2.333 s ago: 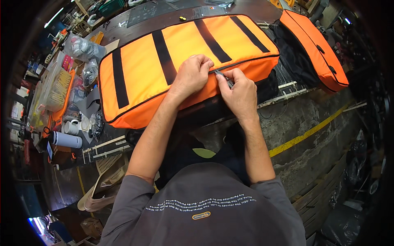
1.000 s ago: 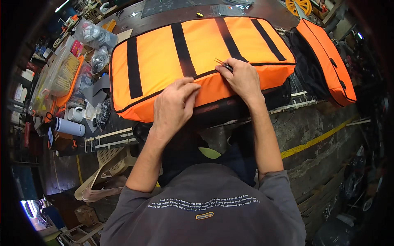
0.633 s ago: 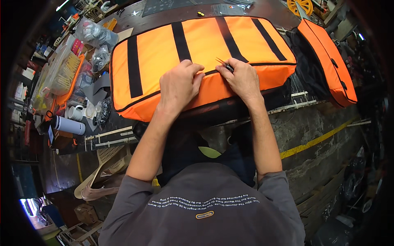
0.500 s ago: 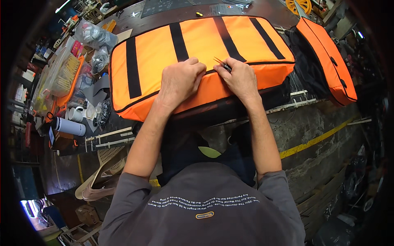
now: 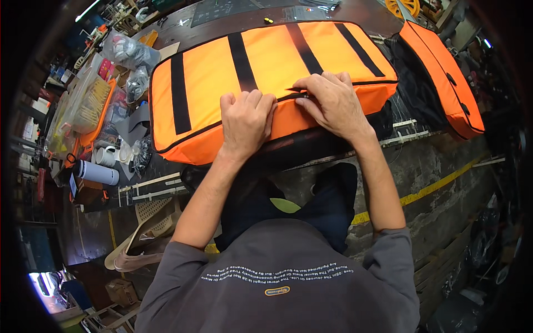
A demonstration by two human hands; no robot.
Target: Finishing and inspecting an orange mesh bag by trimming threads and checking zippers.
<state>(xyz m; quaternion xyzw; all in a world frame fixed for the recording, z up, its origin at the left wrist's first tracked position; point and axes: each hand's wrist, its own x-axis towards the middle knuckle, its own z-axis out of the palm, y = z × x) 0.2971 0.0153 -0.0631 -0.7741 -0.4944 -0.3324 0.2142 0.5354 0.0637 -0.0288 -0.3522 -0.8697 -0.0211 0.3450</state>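
Observation:
A large orange bag [image 5: 208, 72] with black straps across its top and black piping lies on the worktable in front of me. My left hand [image 5: 247, 119] is closed on the piped front edge near the middle, fingers curled over it. Just to its right, my right hand [image 5: 337, 104] pinches at the same edge. From its fingers pokes the dark tip of small pointed snips [image 5: 293, 89]; most of the tool is hidden by the hand. A short gap of edge shows between the hands.
A second orange and black bag [image 5: 438, 77] stands at the right. To the left are a clear plastic box [image 5: 89, 105], plastic bags [image 5: 130, 50], white mugs [image 5: 104, 155] and a white tumbler [image 5: 97, 172]. A beige chair [image 5: 141, 233] is below the table's left side.
My right hand has shifted slightly right and turned, so the snips' two tips no longer show apart. My left hand has moved a little down along the bag's edge.

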